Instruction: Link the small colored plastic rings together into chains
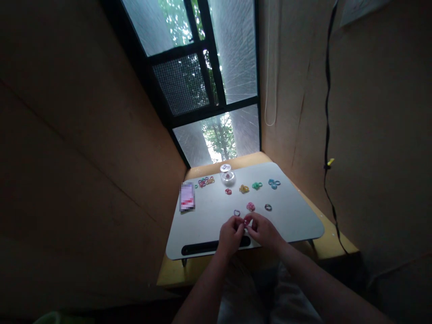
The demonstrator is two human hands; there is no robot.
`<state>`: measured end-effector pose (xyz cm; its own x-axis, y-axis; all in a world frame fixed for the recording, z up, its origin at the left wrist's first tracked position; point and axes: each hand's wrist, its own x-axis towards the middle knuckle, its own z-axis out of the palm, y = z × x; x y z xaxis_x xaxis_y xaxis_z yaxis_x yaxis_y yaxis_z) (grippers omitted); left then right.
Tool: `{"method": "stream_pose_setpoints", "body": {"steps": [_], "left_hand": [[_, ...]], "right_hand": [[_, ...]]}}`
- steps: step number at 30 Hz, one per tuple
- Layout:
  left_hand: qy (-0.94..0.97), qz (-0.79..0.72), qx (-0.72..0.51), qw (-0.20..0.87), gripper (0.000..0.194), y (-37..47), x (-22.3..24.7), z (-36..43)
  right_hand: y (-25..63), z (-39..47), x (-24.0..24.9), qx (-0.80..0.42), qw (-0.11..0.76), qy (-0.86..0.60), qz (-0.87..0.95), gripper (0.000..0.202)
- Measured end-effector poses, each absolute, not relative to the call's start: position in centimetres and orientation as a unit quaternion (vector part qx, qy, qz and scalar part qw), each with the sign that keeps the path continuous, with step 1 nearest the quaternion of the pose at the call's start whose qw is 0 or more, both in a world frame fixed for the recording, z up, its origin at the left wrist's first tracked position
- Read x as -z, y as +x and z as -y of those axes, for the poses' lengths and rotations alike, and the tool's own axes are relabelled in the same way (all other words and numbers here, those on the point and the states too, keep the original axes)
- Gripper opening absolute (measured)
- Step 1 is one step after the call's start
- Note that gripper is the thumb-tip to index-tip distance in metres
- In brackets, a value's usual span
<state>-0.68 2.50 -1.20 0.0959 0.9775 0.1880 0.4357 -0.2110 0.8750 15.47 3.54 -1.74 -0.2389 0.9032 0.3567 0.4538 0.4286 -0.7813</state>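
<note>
My left hand (231, 235) and my right hand (262, 230) meet over the front of a white lap table (209, 225). Fingertips of both pinch a small pink hair tie (246, 222), partly covered by the fingers. Just beyond the left fingers lies a single pale purple hair tie (236, 213). A pink cluster of hair ties (250, 206) and a dark ring-shaped hair tie (268, 207) rest past my right hand. Farther back are sorted red (228, 191), yellow (244, 189), green (257, 185) and blue hair ties (274, 183).
A clear round container (228, 178) stands at the table's back edge, beside a mixed pile of hair ties (205, 181). On the left lies a phone-like rectangle (187, 196), its face blurred. A black slot (200, 248) runs along the front; a black cord (327, 112) hangs right.
</note>
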Motion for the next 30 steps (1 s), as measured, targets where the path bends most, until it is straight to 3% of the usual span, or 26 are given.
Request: {"method": "stream_pose_setpoints", "body": {"steps": [16,26,30], "left_hand": [[0.649,-0.548,-0.42,0.319,0.024,-0.78,1.21,-2.69],[0.648,-0.543,-0.423,0.326,0.019,-0.83,1.33,-2.6],[0.616,-0.541,-0.445,0.361,0.023,-0.93,1.1,-3.08]], "right_hand": [[15.52,-3.67,1.8,-0.248,0.41,-0.472,0.74,0.008],[15.44,-3.52,1.77,-0.232,0.417,-0.493,0.727,0.001],[15.58,-3.71,1.82,-0.205,0.39,-0.478,0.76,0.021]]}}
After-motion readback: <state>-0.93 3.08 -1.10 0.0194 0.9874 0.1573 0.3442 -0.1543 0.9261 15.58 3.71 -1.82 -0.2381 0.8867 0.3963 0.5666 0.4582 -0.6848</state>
